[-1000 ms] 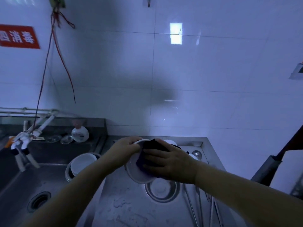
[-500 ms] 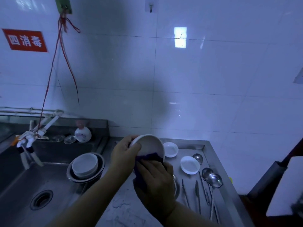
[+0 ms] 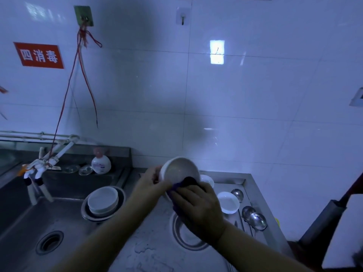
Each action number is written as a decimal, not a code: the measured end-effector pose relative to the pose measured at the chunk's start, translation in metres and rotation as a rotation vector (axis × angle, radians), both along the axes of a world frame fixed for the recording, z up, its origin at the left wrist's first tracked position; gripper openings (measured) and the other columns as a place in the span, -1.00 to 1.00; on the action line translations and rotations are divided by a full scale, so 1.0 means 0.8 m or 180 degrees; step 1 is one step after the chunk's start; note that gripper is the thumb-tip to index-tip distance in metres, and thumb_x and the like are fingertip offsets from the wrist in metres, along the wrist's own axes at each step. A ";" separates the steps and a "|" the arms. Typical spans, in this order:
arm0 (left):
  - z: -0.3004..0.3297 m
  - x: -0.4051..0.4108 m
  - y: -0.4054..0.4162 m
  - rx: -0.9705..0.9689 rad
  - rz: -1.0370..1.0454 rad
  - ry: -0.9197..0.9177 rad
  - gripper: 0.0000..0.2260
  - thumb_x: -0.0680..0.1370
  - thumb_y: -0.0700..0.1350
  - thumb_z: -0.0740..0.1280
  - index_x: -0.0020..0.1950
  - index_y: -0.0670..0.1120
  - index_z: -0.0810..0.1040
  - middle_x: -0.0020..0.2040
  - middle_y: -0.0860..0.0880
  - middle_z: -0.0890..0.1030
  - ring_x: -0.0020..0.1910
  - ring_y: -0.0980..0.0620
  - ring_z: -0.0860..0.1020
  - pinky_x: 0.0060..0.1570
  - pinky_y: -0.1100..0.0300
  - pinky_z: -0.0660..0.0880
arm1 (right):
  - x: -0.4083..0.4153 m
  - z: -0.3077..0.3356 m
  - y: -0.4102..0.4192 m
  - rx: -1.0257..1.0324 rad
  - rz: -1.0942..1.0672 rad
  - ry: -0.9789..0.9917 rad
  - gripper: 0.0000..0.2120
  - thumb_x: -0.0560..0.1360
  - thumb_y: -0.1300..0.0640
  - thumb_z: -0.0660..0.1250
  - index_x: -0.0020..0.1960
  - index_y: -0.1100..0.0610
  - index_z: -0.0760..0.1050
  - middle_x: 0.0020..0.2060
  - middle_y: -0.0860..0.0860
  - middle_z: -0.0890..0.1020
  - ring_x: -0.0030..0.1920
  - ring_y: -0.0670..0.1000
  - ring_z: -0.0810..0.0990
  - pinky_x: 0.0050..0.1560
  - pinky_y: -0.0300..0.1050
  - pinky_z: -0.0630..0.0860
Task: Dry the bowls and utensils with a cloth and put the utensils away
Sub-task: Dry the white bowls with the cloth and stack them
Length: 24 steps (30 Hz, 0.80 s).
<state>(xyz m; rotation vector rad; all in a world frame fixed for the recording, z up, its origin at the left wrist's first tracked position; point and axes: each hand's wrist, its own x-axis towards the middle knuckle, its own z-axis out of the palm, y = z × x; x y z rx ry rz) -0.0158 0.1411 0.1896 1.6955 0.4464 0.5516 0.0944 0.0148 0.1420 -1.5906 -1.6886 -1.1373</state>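
Wet white bowl: slippery, breakable.
Your left hand (image 3: 151,183) grips the bowl (image 3: 179,170) by its rim; your right hand (image 3: 198,205) presses the cloth (image 3: 177,186).

Dim bluish light, wall glare (image 3: 217,52), wide-angle bending at edges.

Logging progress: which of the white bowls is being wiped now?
The white ceramic bowl held tilted above the steel counter: left hand grips its rim, right hand presses the dark cloth against it.
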 end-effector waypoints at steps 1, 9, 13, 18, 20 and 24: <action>-0.009 0.001 -0.016 0.0171 0.0194 -0.0152 -0.74 0.49 -0.16 0.37 0.04 0.16 0.45 -0.02 0.09 0.58 -0.11 0.26 0.57 -0.25 0.41 0.50 | -0.009 0.002 0.003 0.0112 -0.0105 0.0230 -0.83 0.52 0.08 0.37 0.01 0.14 0.66 -0.09 0.04 0.70 -0.14 0.03 0.65 -0.12 -0.06 0.51; -0.028 0.000 -0.030 0.0869 0.0598 -0.0565 -0.75 0.49 -0.03 0.10 0.07 0.24 0.43 -0.08 0.29 0.57 -0.08 0.30 0.53 -0.20 0.41 0.45 | -0.035 -0.028 0.005 0.0172 0.0057 0.0453 -0.82 0.51 0.09 0.41 0.08 0.12 0.63 -0.02 0.01 0.69 -0.06 0.00 0.64 -0.05 -0.02 0.52; -0.020 -0.007 -0.014 0.1242 0.0096 -0.0066 -0.73 0.42 -0.04 0.11 0.03 0.24 0.46 -0.05 0.15 0.59 -0.09 0.24 0.54 -0.10 0.17 0.50 | 0.014 -0.025 -0.015 -0.0292 0.0629 -0.0538 -0.85 0.48 0.19 0.45 0.05 0.11 0.65 -0.09 0.03 0.68 -0.15 0.05 0.63 -0.05 -0.01 0.52; 0.010 0.000 0.004 0.1750 -0.0969 0.1124 -0.61 0.35 0.00 0.13 0.13 0.06 0.54 -0.01 0.00 0.62 -0.04 0.02 0.57 -0.01 0.05 0.51 | 0.052 -0.003 -0.032 -0.1012 0.1086 -0.1502 -0.84 0.53 0.21 0.38 0.11 0.12 0.56 -0.05 0.07 0.65 -0.06 0.08 0.58 0.14 0.05 0.46; 0.015 0.002 0.009 0.1472 -0.0802 0.0950 -0.61 0.35 0.01 0.19 0.16 0.09 0.53 0.01 0.01 0.62 -0.02 0.03 0.57 -0.01 0.06 0.54 | 0.044 0.001 -0.028 -0.0825 0.0935 -0.1309 -0.88 0.52 0.20 0.40 0.06 0.12 0.58 -0.11 0.05 0.65 -0.13 0.07 0.59 0.02 0.04 0.50; -0.004 0.004 -0.014 0.0634 0.0090 -0.0076 -0.69 0.47 -0.21 0.35 0.01 0.20 0.43 -0.05 0.09 0.56 -0.10 0.13 0.56 -0.22 0.31 0.50 | 0.011 0.008 -0.014 0.0011 0.0078 -0.0342 -0.88 0.54 0.12 0.38 0.03 0.11 0.64 -0.09 0.01 0.70 -0.16 0.02 0.62 -0.12 -0.07 0.48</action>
